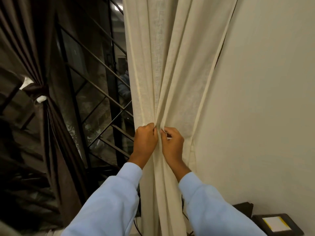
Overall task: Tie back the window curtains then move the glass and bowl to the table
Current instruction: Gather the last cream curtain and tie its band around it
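The cream, loosely woven linen-like curtain (163,65) hangs down the middle of the frame, its left edge running against the dark window and its right edge lying along the plain off-white wall (264,99), with open wall to the right of it. At centre frame the left hand (146,138) and the right hand (173,142) sit just beside each other, each pinched shut on a gathered fold of that cream cloth, so the pleats draw in to a narrow waist at the fingers and fan out above. Both arms come up from the bottom edge in pale blue soft sleeves (109,205). At the left side, a dark brown, smooth, deeply pleated curtain (25,40) is already cinched by a knotted band (38,91) with a bit of white showing, leaving the window glass bare between the two curtains. Behind that glass runs a black metal grille of diagonal bars (95,92), and the reflections there are too murky to read. In the lower right corner a flat black case with a white and yellow panel (277,223) is cut off by the frame. Thin dark cords (136,225) trail below the cream curtain, their ends hidden.
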{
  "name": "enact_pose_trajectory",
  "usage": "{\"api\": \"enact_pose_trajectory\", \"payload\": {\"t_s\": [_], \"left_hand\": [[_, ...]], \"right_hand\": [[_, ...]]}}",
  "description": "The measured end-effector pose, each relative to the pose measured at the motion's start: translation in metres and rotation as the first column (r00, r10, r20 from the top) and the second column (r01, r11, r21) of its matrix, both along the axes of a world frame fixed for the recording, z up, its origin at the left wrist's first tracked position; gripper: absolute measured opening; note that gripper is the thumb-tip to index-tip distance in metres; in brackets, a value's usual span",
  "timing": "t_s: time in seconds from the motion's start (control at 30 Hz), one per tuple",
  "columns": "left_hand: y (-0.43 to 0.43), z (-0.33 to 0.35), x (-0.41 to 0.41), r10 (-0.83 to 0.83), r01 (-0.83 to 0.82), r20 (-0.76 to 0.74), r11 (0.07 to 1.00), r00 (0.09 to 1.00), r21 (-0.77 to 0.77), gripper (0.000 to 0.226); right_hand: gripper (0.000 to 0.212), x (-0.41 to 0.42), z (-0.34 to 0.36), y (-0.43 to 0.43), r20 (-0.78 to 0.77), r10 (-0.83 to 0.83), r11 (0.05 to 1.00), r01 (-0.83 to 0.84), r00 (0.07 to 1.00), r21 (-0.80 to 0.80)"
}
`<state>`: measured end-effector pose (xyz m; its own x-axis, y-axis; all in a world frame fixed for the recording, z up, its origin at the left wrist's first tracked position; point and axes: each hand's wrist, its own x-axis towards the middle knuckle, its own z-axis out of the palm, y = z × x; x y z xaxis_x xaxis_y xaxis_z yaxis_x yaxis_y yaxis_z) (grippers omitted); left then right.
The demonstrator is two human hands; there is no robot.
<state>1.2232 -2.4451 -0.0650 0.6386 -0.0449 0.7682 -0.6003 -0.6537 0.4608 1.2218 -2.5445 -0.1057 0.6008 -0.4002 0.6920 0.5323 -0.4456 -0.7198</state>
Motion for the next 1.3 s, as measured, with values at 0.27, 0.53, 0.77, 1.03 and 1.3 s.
{"api": "enact_pose_trajectory", "payload": {"t_s": [0.27, 0.53, 0.77, 1.03, 1.3], "left_hand": [[0.004, 0.005, -0.008, -0.054, 0.051, -0.064, 0.997, 0.997, -0.052, 0.032], [0.006, 0.007, -0.002, 0.038, -0.04, -0.126, 0.999, 0.991, -0.011, 0.033], [0.0, -0.012, -0.001, 0.065, -0.07, -0.199, 0.997, 0.978, -0.019, 0.024], [-0.007, -0.037, -0.001, 0.066, -0.07, -0.311, 0.998, 0.948, -0.002, 0.034], [-0.015, -0.053, -0.007, 0.13, -0.127, -0.311, 0.991, 0.942, 0.031, 0.028]], "right_hand": [[0.026, -0.003, -0.003, 0.036, -0.086, 0.021, 0.999, -0.018, 0.996, 0.034], [0.013, -0.002, -0.016, 0.028, -0.094, 0.125, 0.99, -0.13, 0.988, -0.06], [0.027, -0.005, -0.033, 0.013, -0.149, 0.226, 0.973, -0.232, 0.963, -0.022], [0.04, -0.01, -0.056, 0.01, -0.227, 0.226, 0.971, -0.201, 0.947, 0.127], [0.025, -0.023, -0.065, 0.005, -0.203, 0.266, 0.946, -0.215, 0.943, 0.242]]}}
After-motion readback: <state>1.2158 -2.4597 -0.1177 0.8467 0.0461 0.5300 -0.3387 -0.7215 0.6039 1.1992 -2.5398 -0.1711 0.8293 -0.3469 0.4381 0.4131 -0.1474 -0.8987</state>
